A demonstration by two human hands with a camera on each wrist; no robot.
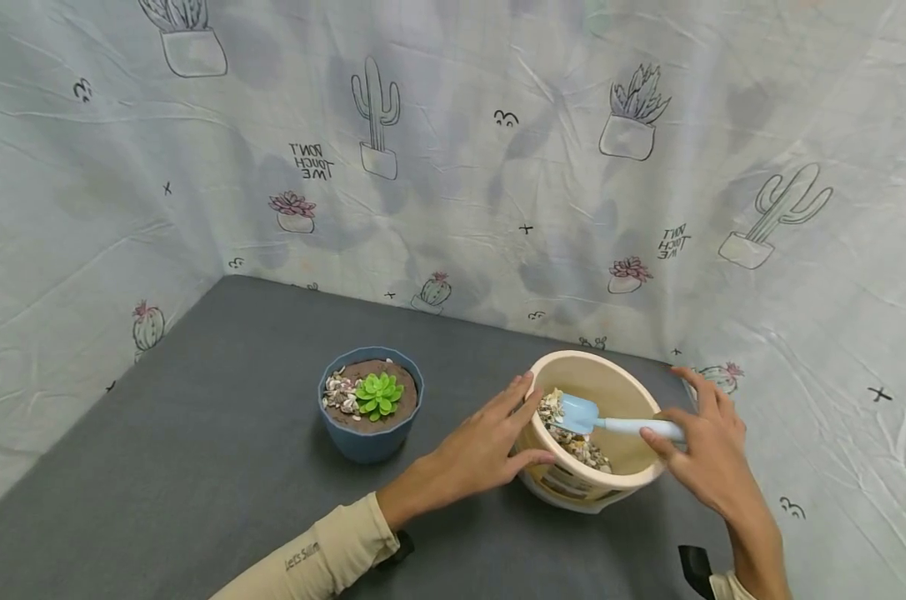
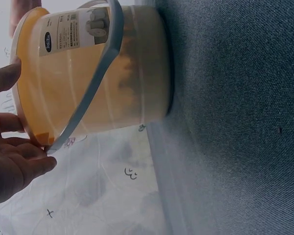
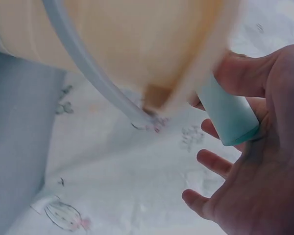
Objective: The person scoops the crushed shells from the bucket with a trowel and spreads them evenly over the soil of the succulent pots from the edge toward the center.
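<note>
On the grey counter [image 1: 160, 467], left of centre in the head view, stands a blue pot [image 1: 366, 446] with a green succulent [image 1: 380, 396] in it. Toward the right, the person's left grip [image 1: 478, 442] is unclosed: the fingers lie fairly straight against the rim and outer wall of a cream bucket [image 1: 610, 392], not wrapped round it. The left-wrist view shows a grey bail [image 2: 90, 93] slung across the bucket's outside. The bucket looks like thin, slightly flexible plastic, smooth enough to slide if pushed from one side; the rim is the firm place to steady it.

Inside, pebbles [image 1: 591, 454] gather on the left and near side; they should be loose, and hard to push a blade through. The light-blue shovel [image 1: 621, 426] lies inside the bucket, blade at the pebbles, handle pointing right across the rim. It is probably light and stiff, with a rounded, somewhat slick handle, best held well back from the blade.

At the far right, the right grip [image 1: 711, 454] pinches that handle near its end between thumb and forefinger, the other fingers spread free.
</note>
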